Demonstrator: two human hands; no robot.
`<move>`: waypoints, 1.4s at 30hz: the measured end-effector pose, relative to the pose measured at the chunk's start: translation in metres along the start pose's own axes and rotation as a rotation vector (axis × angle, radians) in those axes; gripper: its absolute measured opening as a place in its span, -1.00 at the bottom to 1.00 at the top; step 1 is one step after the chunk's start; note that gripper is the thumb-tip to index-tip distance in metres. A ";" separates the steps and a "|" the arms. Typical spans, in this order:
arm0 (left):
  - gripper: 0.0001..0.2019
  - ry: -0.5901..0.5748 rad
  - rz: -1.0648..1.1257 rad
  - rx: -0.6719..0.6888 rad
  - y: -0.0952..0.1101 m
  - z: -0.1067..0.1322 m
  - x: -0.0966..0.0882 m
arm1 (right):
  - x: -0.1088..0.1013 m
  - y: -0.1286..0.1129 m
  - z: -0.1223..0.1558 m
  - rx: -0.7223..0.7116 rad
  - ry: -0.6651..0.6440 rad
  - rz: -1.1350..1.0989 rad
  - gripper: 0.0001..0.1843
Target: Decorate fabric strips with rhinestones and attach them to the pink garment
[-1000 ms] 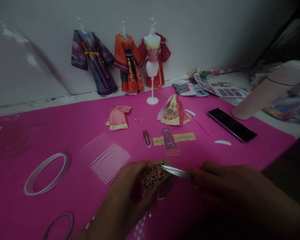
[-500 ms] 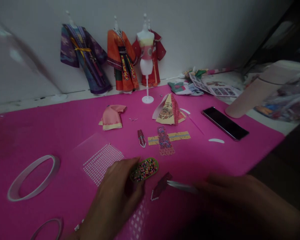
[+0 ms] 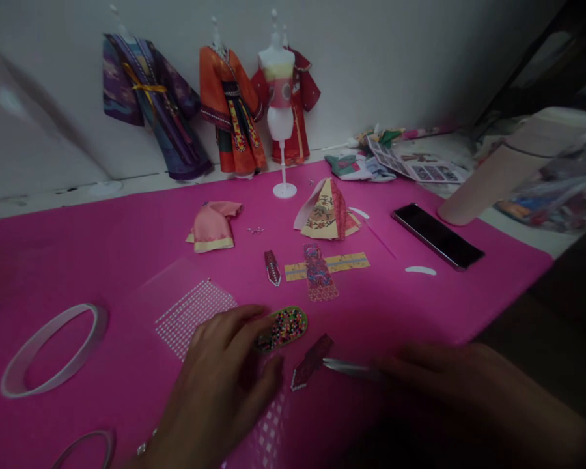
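My left hand (image 3: 219,384) lies on the pink mat (image 3: 102,241) with its fingertips curled on the edge of a small green oval tray of coloured beads (image 3: 283,328). My right hand (image 3: 449,384) pinches metal tweezers (image 3: 349,369) whose tips touch a small dark red paper strip (image 3: 311,361) lying just right of the bead tray. A clear sheet of tiny white gems (image 3: 193,315) rests left of my left hand.
Paper garment parts lie mid-mat: a pink top (image 3: 213,225), a cone-shaped skirt (image 3: 327,212), a belt piece (image 3: 322,267). Three dressed mini mannequins (image 3: 234,104) stand by the wall. A phone (image 3: 437,235), tape rolls (image 3: 51,348) and a pink cylinder (image 3: 508,169) surround the work area.
The tweezers left the bead tray and moved down to the dark red strip. My left hand set the tray flat on the mat. The view shifted slightly right.
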State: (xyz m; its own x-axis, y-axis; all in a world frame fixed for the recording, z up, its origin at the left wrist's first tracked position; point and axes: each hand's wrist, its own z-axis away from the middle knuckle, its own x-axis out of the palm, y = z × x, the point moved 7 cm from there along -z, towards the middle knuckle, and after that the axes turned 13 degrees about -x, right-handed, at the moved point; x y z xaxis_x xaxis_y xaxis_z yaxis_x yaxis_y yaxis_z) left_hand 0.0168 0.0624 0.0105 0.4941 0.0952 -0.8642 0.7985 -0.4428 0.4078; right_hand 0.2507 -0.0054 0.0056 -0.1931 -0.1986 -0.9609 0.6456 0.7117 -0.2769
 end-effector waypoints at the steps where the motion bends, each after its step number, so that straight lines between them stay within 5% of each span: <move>1: -0.70 0.006 0.005 0.020 0.002 0.001 -0.002 | 0.000 0.000 0.000 -0.004 -0.006 0.002 -0.58; 11: -0.72 -0.221 0.192 0.378 0.045 0.007 -0.001 | 0.000 0.000 -0.005 -0.004 -0.038 -0.027 -0.56; 15: -0.81 -0.232 0.212 0.374 0.048 0.005 0.001 | -0.010 -0.002 -0.008 -0.079 0.108 -0.022 -0.67; 24: -0.82 -0.336 0.201 0.350 0.045 0.007 0.009 | -0.011 -0.004 -0.008 -0.084 0.131 0.043 -0.71; 29: -0.84 -0.373 0.189 0.342 0.044 0.008 0.011 | -0.003 0.000 -0.008 -0.054 0.038 -0.004 -0.73; 42: -0.87 -0.393 0.147 0.334 0.041 0.011 0.018 | -0.008 -0.002 -0.008 -0.084 0.135 -0.004 -0.74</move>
State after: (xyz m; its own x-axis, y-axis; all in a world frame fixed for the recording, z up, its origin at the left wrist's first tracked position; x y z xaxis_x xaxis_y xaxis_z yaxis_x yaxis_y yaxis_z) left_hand 0.0545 0.0363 0.0081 0.3754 -0.3015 -0.8764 0.5459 -0.6923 0.4720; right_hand 0.2451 0.0004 0.0142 -0.2970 -0.1136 -0.9481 0.5815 0.7660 -0.2740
